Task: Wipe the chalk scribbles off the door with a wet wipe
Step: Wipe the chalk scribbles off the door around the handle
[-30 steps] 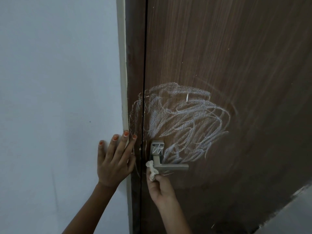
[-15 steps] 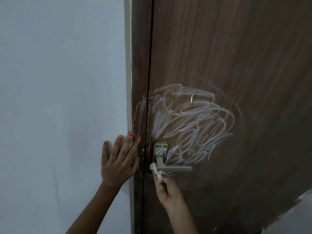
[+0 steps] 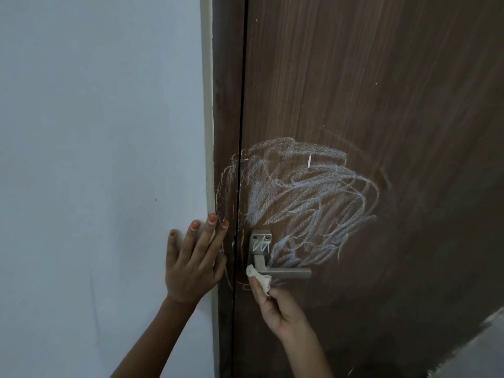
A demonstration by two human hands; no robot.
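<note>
Dark brown wood grain covers the door (image 3: 381, 91), and white chalk scribbles (image 3: 308, 197) spread over it above the metal handle (image 3: 275, 270), with some lines crossing the gap onto the frame (image 3: 226, 132). Chalk marks are also on the handle plate. The right hand (image 3: 278, 306) pinches a crumpled white wipe (image 3: 259, 278) between thumb and fingers; the wipe touches the handle near its base, below the scribbles. The left hand (image 3: 191, 266) is flat and released, holding nothing, its palm on the wall (image 3: 95, 159) and its fingertips reaching the frame edge. The nails are painted orange.
</note>
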